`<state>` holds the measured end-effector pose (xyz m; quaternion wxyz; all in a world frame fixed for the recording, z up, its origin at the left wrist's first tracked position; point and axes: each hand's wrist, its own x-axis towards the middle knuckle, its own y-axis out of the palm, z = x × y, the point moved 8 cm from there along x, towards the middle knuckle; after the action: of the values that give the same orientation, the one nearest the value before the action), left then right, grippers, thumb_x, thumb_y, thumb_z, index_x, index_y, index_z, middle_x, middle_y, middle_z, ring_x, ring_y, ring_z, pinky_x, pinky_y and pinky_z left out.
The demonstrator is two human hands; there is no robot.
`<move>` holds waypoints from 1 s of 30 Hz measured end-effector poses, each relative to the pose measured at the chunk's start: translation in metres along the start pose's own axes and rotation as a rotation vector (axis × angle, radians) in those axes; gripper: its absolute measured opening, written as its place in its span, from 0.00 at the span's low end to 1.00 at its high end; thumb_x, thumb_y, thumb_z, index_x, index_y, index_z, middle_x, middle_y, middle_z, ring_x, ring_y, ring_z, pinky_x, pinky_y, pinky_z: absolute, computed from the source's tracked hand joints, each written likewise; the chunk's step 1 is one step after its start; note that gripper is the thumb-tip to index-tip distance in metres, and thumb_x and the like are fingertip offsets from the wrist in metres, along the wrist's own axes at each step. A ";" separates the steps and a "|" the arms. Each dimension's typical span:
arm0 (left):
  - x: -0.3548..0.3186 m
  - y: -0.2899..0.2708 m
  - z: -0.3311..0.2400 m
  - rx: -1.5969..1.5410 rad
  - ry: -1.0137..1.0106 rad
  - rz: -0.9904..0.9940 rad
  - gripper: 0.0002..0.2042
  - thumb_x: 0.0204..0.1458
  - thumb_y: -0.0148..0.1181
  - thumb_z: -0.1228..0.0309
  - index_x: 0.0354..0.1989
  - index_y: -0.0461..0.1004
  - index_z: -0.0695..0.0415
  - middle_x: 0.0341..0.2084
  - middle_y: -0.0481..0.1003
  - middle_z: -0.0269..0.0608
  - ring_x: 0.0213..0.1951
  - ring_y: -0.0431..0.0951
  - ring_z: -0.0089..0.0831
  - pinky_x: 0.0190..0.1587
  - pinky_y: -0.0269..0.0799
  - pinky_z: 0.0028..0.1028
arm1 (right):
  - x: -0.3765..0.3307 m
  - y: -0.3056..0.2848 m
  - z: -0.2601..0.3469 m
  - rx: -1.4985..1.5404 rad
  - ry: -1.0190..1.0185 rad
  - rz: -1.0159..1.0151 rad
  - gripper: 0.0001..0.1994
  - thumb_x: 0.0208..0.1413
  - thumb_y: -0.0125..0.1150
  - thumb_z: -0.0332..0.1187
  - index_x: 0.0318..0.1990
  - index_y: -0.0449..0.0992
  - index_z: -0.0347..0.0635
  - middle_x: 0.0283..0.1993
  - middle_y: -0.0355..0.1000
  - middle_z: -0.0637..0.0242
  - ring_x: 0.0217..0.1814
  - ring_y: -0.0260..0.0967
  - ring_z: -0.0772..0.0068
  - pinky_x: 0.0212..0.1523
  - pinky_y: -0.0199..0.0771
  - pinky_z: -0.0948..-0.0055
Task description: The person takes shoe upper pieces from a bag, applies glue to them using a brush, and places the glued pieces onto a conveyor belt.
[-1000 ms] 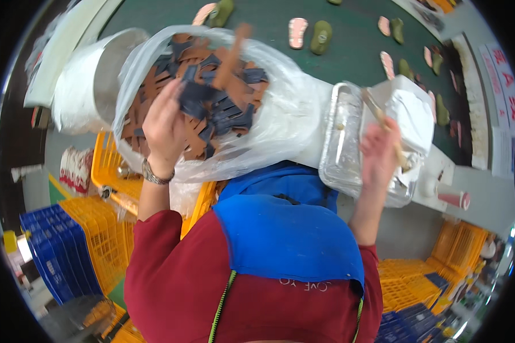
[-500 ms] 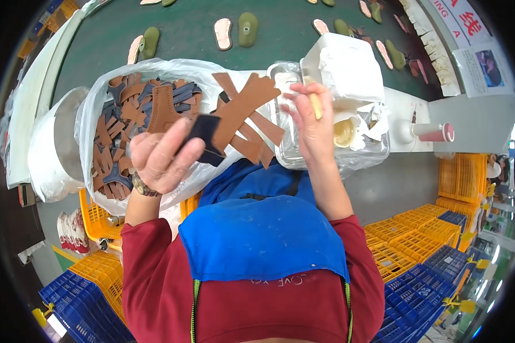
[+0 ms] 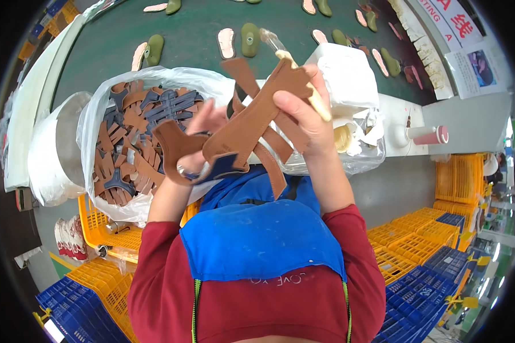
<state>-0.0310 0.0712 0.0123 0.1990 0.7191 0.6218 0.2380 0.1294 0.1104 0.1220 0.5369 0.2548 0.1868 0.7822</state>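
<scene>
My right hand (image 3: 302, 117) grips a bundle of brown leather sandal straps (image 3: 252, 120) together with a thin brush with a pale handle (image 3: 294, 71). My left hand (image 3: 203, 123) is behind the straps, holding their lower curled ends, mostly hidden. To the left stands a clear plastic bag (image 3: 97, 114) full of more brown and dark blue strap pieces (image 3: 133, 137). Behind my right hand sits a clear plastic tub (image 3: 360, 154) with glue and white cloth in it.
A green conveyor belt (image 3: 194, 40) carries several pink and green sandal soles (image 3: 237, 41). A white box (image 3: 346, 74) and a pink cylinder (image 3: 429, 135) sit on the counter. Yellow crates (image 3: 409, 240) and blue crates (image 3: 77, 308) stand below; a white bucket (image 3: 48, 154) is at the left.
My hands lifted the strap bundle up out of the bag toward the middle, and my right hand closed on the straps while keeping the brush.
</scene>
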 end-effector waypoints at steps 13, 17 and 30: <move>0.035 0.069 0.004 0.142 -0.285 0.140 0.19 0.50 0.49 0.69 0.49 0.59 0.65 0.37 0.70 0.41 0.38 0.71 0.26 0.40 0.66 0.24 | -0.028 -0.044 0.024 -0.726 -0.396 -0.176 0.12 0.44 0.56 0.22 0.37 0.64 0.38 0.34 0.64 0.66 0.31 0.61 0.81 0.29 0.64 0.84; 0.036 0.062 0.012 0.218 -0.325 0.105 0.19 0.49 0.49 0.72 0.50 0.58 0.65 0.40 0.67 0.41 0.39 0.69 0.24 0.41 0.65 0.24 | -0.052 -0.096 0.055 -0.594 -0.248 -0.307 0.14 0.50 0.49 0.28 0.45 0.64 0.36 0.29 0.66 0.68 0.26 0.62 0.84 0.26 0.64 0.87; 0.035 0.053 0.045 0.472 -0.495 0.107 0.18 0.47 0.52 0.74 0.48 0.61 0.65 0.36 0.70 0.37 0.35 0.69 0.21 0.37 0.66 0.20 | -0.106 -0.250 0.049 -1.094 0.026 -0.590 0.11 0.42 0.61 0.33 0.25 0.74 0.30 0.20 0.70 0.65 0.21 0.64 0.81 0.23 0.64 0.81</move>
<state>0.0415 0.0983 0.0102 0.1590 0.8130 0.5538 -0.0840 0.3761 0.1009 -0.0009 0.7809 -0.1291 -0.1718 0.5865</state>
